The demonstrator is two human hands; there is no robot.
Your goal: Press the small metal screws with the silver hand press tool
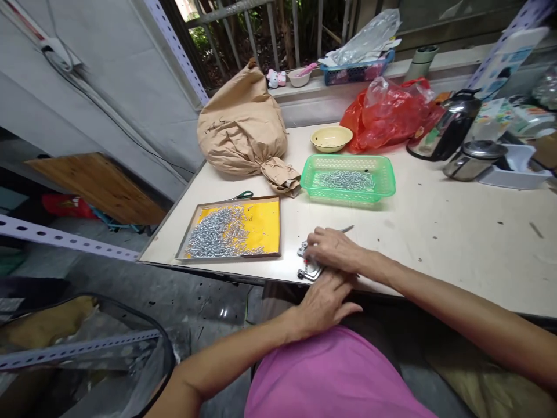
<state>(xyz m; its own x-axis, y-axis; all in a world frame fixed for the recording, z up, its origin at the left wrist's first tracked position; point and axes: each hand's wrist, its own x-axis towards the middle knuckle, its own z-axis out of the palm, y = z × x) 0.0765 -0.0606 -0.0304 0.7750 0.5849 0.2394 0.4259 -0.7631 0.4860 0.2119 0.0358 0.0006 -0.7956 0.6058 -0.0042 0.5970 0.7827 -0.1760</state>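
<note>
A small metal tool with a C-shaped frame [311, 273] and a red part lies at the table's front edge. My right hand [333, 248] is over its upper end, fingertips bent down and pinched together; what they hold is hidden. My left hand [324, 299] is just below, its fingers curled over the tool's right end, partly under my right hand, with the thumb sticking out. A thin pointed rod [347, 229] shows beyond my right hand. Left of my hands, a shallow tray [279, 235] holds many small metal pins [213, 233] on yellow paper.
A green plastic basket [387, 180] with more metal pins stands ahead. Behind are a tied brown paper bag [241, 125], a cream bowl [331, 139] and red plastic bags [387, 119]. A kettle [452, 125] and metal pot [474, 159] stand right. Green-handled scissors [244, 195] lie behind the tray.
</note>
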